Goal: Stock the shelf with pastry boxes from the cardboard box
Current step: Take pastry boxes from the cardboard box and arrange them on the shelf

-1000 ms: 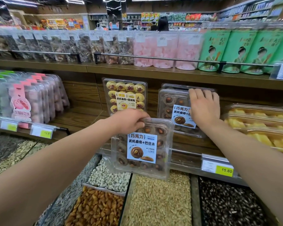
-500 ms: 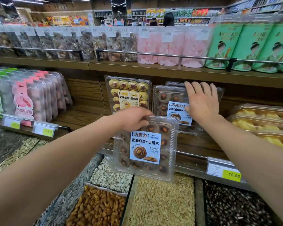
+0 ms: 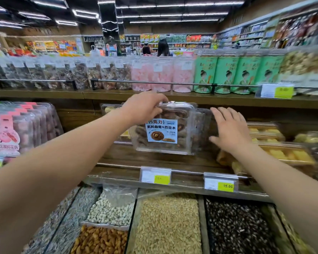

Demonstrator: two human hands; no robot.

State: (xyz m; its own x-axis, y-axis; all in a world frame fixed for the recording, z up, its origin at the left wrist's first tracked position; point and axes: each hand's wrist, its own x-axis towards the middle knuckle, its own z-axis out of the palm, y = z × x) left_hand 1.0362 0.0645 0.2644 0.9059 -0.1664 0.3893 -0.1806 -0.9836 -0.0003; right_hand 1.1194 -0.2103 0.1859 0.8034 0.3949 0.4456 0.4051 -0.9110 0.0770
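Observation:
My left hand [image 3: 145,107] grips the top left corner of a clear pastry box [image 3: 165,129] with a blue label and chocolate cookies inside. The box stands upright over the wooden middle shelf [image 3: 154,158]. Behind it, more clear boxes of the same kind [image 3: 203,125] lean at the back of the shelf. My right hand [image 3: 228,129] is spread flat, fingers apart, pressing against their right side. A box of yellow cookies [image 3: 110,109] is mostly hidden behind my left arm. The cardboard box is out of view.
Pink-labelled pastry packs [image 3: 17,129] stand at the left, yellow pastry trays [image 3: 275,143] at the right. Above, a shelf holds jars and green cans [image 3: 226,76] behind a rail. Below, price tags [image 3: 220,183] and open bins of seeds and nuts [image 3: 167,224].
My left hand has lifted the chocolate box up from over the bins and brought it to the shelf in front of the leaning boxes. My right hand slid to their right side. The view tilted up.

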